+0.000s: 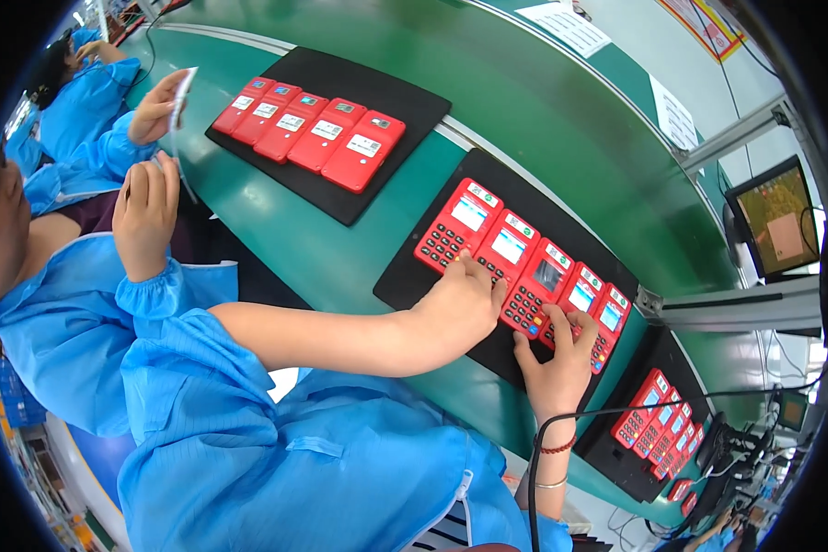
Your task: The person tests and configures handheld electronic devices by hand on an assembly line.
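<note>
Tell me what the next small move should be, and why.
Perhaps have the right hand press the keypad of the middle terminal beside it: its screen looks dark, while the four screens flanking it are lit.

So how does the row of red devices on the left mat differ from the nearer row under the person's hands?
The left row lies back side up, white labels showing; the nearer row lies with screens and keypads up. No hand is on the left row, while the left hand and right hand are over the nearer row. Both are five red devices, each row on a black mat.
</note>
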`<state>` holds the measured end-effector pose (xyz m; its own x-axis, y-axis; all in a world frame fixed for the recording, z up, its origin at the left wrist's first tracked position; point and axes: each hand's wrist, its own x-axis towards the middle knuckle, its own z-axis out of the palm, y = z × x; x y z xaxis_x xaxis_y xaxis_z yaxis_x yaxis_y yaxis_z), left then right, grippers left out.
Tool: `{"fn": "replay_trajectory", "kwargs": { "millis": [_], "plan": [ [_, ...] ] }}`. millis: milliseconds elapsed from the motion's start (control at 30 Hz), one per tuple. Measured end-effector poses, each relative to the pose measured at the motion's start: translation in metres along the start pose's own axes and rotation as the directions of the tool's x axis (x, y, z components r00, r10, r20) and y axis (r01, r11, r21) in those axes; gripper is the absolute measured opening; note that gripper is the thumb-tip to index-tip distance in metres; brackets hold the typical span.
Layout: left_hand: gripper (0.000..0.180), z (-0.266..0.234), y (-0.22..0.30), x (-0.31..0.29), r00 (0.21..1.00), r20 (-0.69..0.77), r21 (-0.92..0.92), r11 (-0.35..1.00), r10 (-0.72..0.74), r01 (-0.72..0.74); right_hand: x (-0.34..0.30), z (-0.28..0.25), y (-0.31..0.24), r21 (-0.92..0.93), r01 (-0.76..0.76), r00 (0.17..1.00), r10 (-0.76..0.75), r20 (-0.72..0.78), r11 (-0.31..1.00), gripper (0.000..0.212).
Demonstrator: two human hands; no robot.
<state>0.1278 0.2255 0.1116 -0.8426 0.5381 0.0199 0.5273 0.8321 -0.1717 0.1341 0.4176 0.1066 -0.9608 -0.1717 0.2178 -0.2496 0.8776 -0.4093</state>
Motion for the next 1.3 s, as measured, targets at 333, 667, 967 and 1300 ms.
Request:
{"fn": "replay_trajectory", "kwargs": {
  "millis": [333,667,967,1300],
  "plan": [
    [0.052,-0.001,-0.002,-0.002,1.000,-0.019,-0.034,0.999,0.010,-0.011,-0.002,-0.004,-0.003,-0.017,-0.032,0.999,0.033,0.019,0.999,0.050],
    [0.057,-0.004,-0.009,0.003,1.000,0.018,-0.092,0.996,0.017,-0.016,0.001,-0.004,0.000,0.012,-0.002,1.000,0.002,0.001,1.000,0.049],
    [0.036,0.016,0.008,0.014,0.996,-0.092,-0.068,0.998,0.005,-0.012,-0.006,0.000,0.008,-0.025,-0.015,1.000,0.015,0.026,1.000,0.053],
    [0.063,0.000,0.002,0.006,0.988,0.152,-0.185,0.982,-0.019,0.047,-0.006,0.006,0.002,-0.057,-0.020,0.999,0.023,0.042,0.998,0.052]
  ]
}}
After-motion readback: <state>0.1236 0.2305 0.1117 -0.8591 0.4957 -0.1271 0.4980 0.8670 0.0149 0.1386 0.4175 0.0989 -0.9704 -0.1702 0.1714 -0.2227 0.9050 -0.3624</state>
